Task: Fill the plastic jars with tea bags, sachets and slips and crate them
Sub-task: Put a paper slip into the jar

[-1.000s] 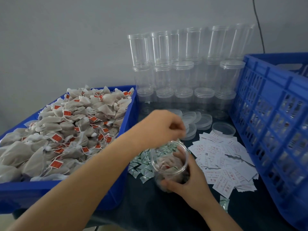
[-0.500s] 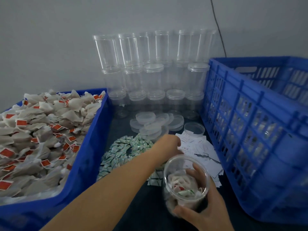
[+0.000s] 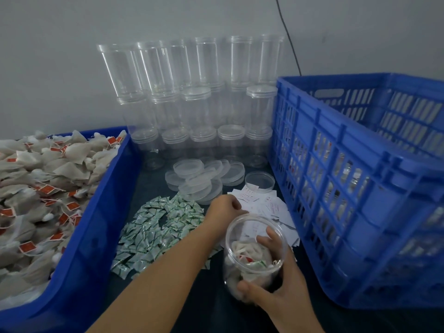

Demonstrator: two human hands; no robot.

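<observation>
1. Starting far left of my jar point(image 3: 254, 253): blue tray point(image 3: 96, 236) heaped with tea bags point(image 3: 43, 188), beige pouches with red tags.
2. Sachets point(image 3: 158, 227), green and white, strewn on the dark table point(image 3: 204, 308) between tray and jar, just left of the jar.
3. My left hand point(image 3: 224, 210) is behind the jar and a bit left, resting at the near edge of the slips point(image 3: 264, 207). Fingers curled down onto the paper; cannot tell if they pinch a slip, the tips are hidden.
4. Jar itself: clear plastic, lidless, tilted mouth toward me, near centre front. Inside: tea bags plus one green-print sachet on top.
5. My right hand point(image 3: 276, 284) grips the jar from its right side, thumb across the lower front wall, fingers wrapped round the far side and showing through the plastic.
6. Behind the jar: loose lids point(image 3: 197, 181) in a pile, then empty jars point(image 3: 192, 104) stacked in rows against the wall, some capped.
7. Right of the jar: blue crate point(image 3: 360, 188), slotted sides, close beside my right hand; filled jars show dimly through the slots.
</observation>
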